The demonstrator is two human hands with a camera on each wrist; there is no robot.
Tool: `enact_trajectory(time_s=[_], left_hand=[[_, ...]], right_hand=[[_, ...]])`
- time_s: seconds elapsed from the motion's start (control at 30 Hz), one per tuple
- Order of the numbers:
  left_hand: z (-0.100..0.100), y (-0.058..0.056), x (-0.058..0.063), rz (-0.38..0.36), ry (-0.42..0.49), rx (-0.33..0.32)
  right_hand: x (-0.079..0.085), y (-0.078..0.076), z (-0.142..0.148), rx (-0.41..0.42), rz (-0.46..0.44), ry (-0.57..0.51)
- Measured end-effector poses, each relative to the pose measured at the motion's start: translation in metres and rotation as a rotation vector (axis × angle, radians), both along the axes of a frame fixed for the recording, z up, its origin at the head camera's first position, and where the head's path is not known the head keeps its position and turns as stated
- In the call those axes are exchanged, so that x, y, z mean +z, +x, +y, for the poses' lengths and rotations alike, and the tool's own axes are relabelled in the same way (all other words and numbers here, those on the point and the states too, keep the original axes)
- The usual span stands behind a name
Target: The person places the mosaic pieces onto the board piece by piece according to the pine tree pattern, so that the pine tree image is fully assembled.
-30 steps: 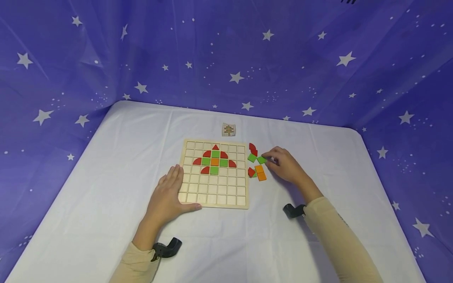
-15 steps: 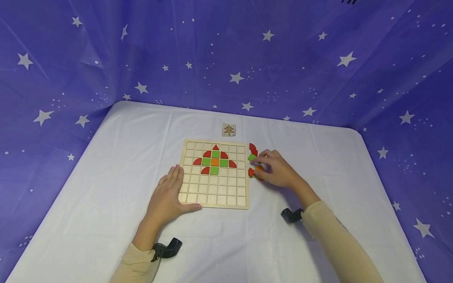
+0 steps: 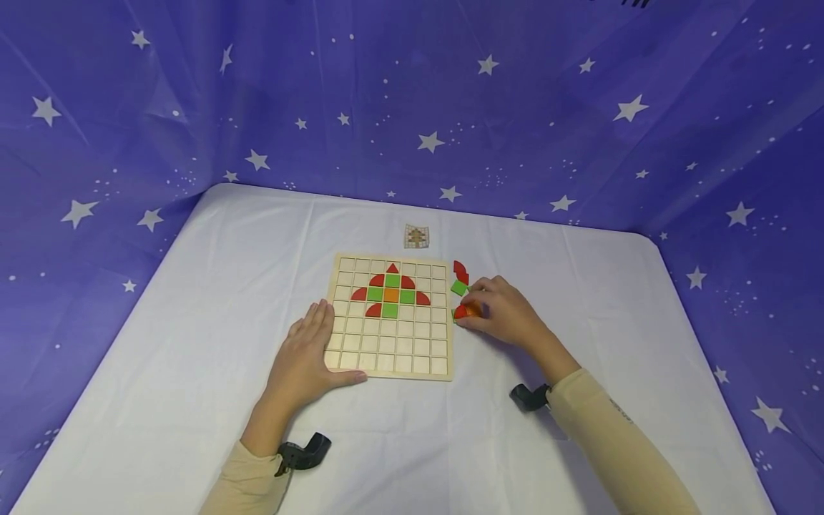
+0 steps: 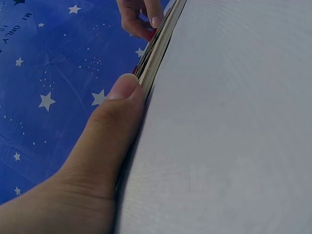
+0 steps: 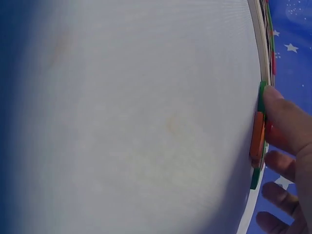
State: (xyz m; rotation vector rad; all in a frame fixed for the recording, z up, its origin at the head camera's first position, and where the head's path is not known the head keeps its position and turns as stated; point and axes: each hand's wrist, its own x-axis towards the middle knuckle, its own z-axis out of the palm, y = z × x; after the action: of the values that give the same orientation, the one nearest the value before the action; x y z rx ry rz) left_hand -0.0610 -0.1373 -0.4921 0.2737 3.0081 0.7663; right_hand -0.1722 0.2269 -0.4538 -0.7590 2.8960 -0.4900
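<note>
A blue-violet fabric backdrop [image 3: 360, 64], slightly creased, hangs behind the table and along its left and right sides. It is printed with pale five-pointed stars [image 3: 631, 107] of differing sizes and scattered small white dots. Dark printed lettering [image 4: 17, 30] shows on it in the left wrist view. A plain white cloth [image 3: 599, 300], faintly creased, covers the round-cornered table.

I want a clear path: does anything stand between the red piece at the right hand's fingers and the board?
Yes: a partly hidden green piece shows between the red piece in the right hand and the right edge of the board. Nothing else visible intervenes; the left hand is at the left edge.
</note>
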Motion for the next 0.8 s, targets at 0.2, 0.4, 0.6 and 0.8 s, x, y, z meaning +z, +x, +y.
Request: enact_trajectory(time_s=[0.2, 0.4, 0.6, 0.8], left_hand=[[0.0002, 0.0003, 0.0001, -0.003, -0.001, 0.001], [0.0007, 0.0006, 0.0007, -0.006, -0.002, 0.001], [0.0008, 0.0008, 0.0011, -0.005, -0.003, 0.002], [0.0005, 0.0007, 0.0016, -0.005, -0.005, 0.001]], right_hand=[[0.0005, -0.0006, 0.0003, 0.065, -0.029, -0.055], [-0.0024, -0.001, 0.0005, 0.119, -0.061, -0.057], [-0.0003, 0.0014, -0.0013, 0.109, -0.021, -0.022], [-0.0006, 0.004, -0.0054, 0.073, -0.002, -0.019]])
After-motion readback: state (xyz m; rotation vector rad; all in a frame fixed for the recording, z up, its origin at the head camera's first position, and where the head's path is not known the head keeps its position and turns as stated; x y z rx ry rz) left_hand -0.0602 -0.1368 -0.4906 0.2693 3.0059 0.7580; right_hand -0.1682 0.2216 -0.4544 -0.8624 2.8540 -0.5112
